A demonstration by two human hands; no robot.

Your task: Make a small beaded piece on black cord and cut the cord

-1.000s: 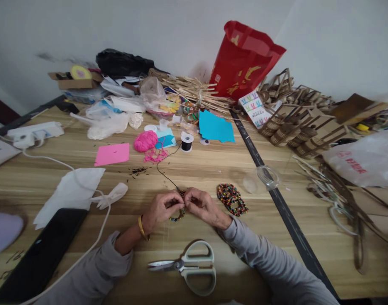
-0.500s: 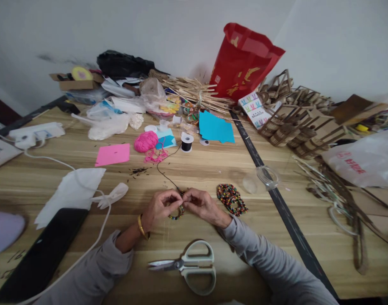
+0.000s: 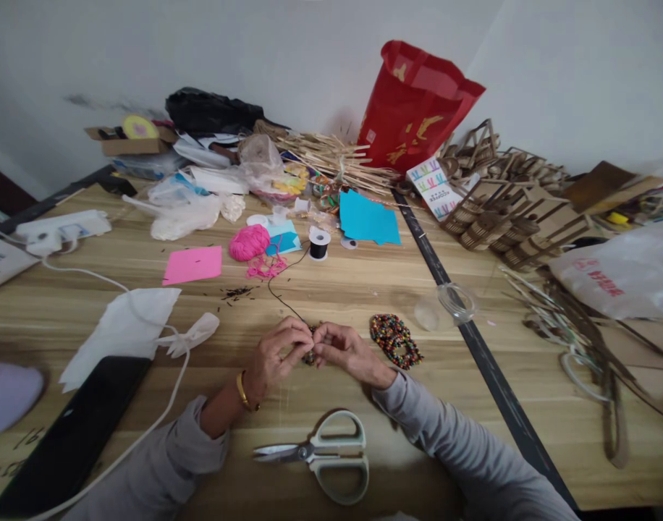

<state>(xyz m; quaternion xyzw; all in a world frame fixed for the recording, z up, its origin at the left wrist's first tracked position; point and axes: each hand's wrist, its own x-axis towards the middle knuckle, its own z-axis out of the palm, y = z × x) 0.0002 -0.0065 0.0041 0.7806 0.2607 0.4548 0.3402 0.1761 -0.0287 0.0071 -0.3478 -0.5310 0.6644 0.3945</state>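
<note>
Now, at lower centre of the frame, my left hand (image 3: 277,356) and right hand (image 3: 347,349) have drawn closer, both pinching the beaded bracelet (image 3: 310,355), which hangs shorter and more hidden than before.

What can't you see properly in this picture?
- Bead string, head view: mostly covered by the left hand and right hand; the knot or thread end is not visible.
- Phone, head view: cut off by the bottom-left edge.
- Label on the red bag, head view: too small to read.
- Purple thing, head view: cut off by the left edge, blurred.
</note>
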